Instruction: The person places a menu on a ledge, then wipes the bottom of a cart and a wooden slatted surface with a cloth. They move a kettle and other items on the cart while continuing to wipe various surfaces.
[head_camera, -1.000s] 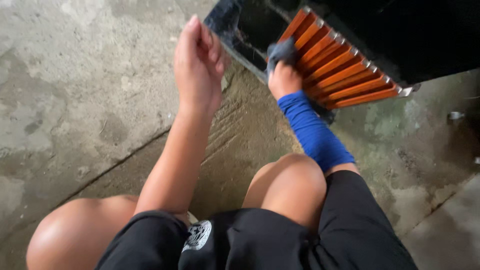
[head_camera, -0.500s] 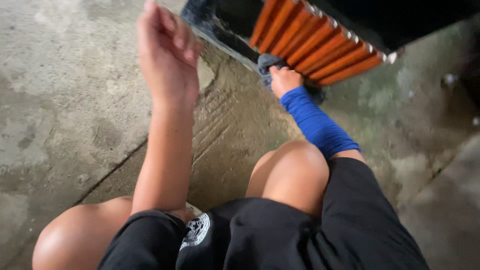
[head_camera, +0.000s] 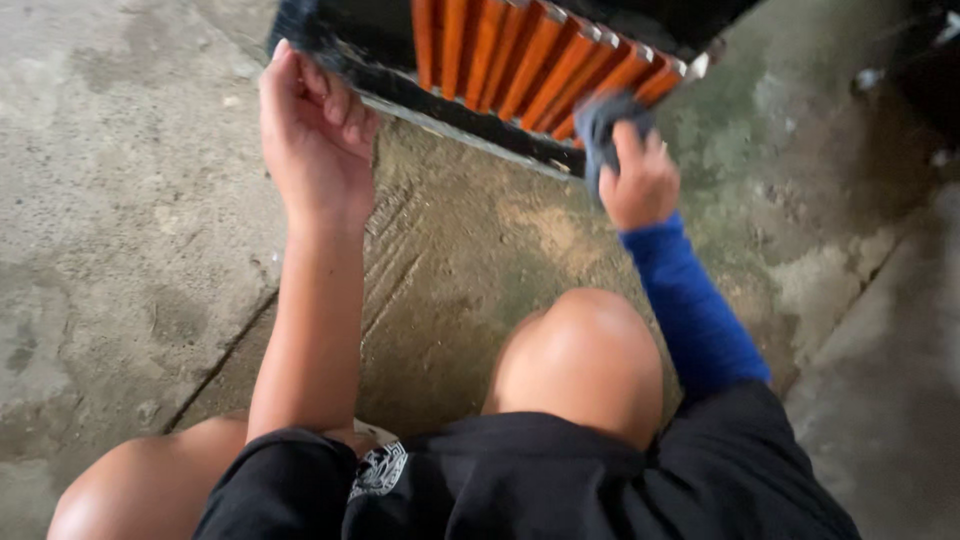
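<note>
**Cloth pressed to an orange-slatted frame on a concrete floor**

The stained concrete floor (head_camera: 130, 250) fills most of the view, with a patch of sandy grit in front of the knees. At the top lies a black frame (head_camera: 450, 110) carrying a row of orange slats (head_camera: 520, 60). The left hand (head_camera: 315, 140) hovers just beside the frame's near edge, fingers loosely curled, holding nothing. The right hand (head_camera: 640, 185), its forearm in a blue sleeve (head_camera: 690, 310), is clenched around a dark grey cloth (head_camera: 605, 125), which touches the lower ends of the slats at the frame's right corner.
</note>
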